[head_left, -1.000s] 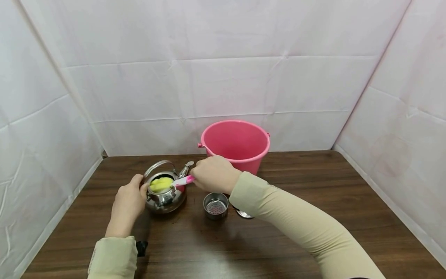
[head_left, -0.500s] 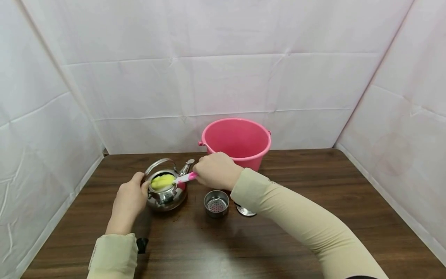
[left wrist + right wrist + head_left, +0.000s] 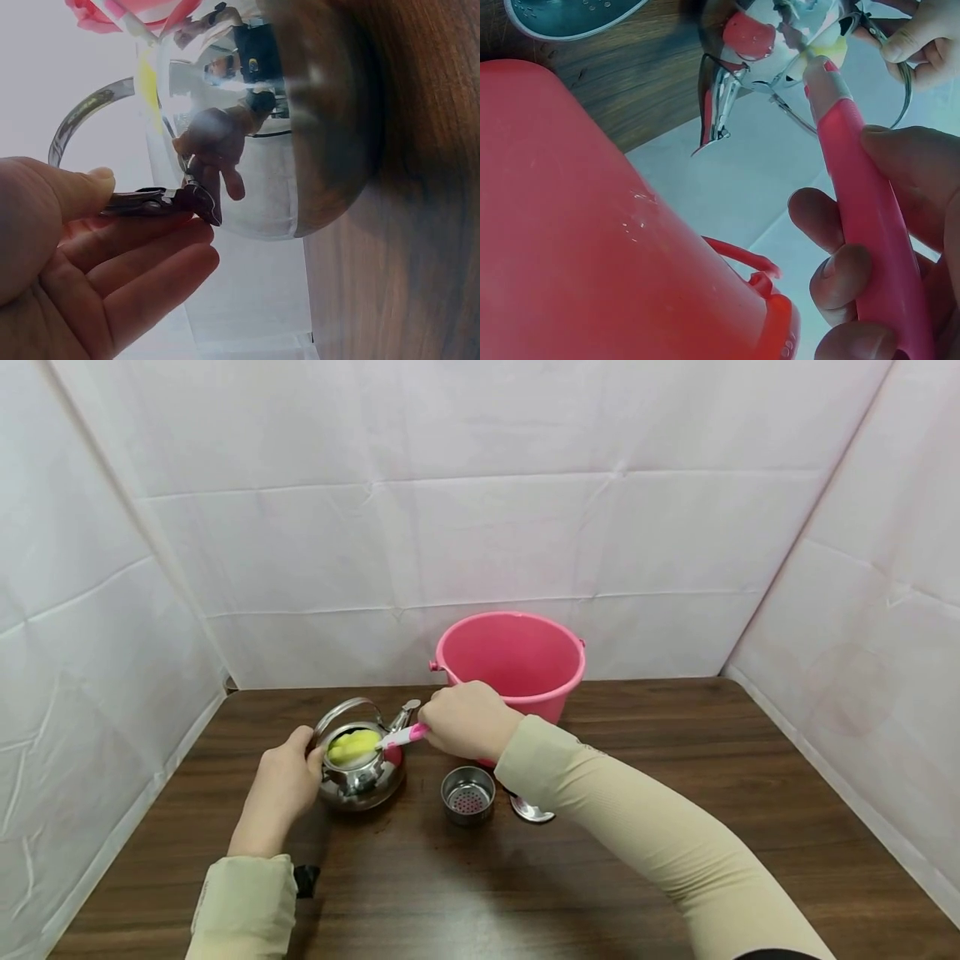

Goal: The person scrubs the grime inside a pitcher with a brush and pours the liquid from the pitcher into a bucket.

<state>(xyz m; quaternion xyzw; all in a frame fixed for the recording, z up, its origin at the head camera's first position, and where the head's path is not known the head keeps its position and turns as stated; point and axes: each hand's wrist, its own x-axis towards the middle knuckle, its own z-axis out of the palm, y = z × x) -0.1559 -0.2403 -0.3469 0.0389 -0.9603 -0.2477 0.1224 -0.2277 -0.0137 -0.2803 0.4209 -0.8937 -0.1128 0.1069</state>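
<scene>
A shiny steel kettle (image 3: 362, 791) stands uncovered on the left of the table, its arched handle (image 3: 90, 109) raised. My left hand (image 3: 281, 781) pinches that handle near its base between thumb and forefinger; in the left wrist view the other fingers (image 3: 161, 292) reach out below it. A sponge brush with a pink and white handle (image 3: 870, 202) is gripped in my right hand (image 3: 474, 722), the fingers wrapped around it. Its yellow sponge head (image 3: 352, 747) sits in the kettle's mouth, the lower part hidden inside. The kettle's spout (image 3: 405, 714) points back and right, beside the brush handle.
A pink bucket (image 3: 551, 708) stands behind my right hand, close to the white back wall. A small round steel strainer (image 3: 468, 800) with a perforated bottom is right of the kettle. Partly under my right sleeve lies a shiny round lid (image 3: 532, 811).
My right hand and the brush have shifted slightly right and away from me, the sponge still in the kettle's mouth. My left hand keeps its hold on the handle. The head view has drifted a little.
</scene>
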